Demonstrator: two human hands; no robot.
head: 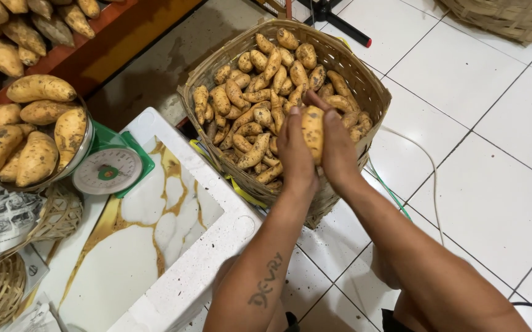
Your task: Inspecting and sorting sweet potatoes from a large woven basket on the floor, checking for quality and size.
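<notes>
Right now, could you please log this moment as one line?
left hand + right hand: both hold one yellow-orange sweet potato | above round woven basket of sweet potatoes | green dial scale loaded

Single head-worn view, looking steeply down

The camera sat close above the forearms, facing forward over a wicker basket (364,92) on the tiled floor (493,184).

Two bare forearms are seen, with no sleeves, watch or bracelets worn. The left hand (295,154) and the right hand (338,150) are ungloved and without rings. A dark lettered tattoo (266,281) is carried lengthwise on the left forearm. Bare knees are glimpsed below.
</notes>
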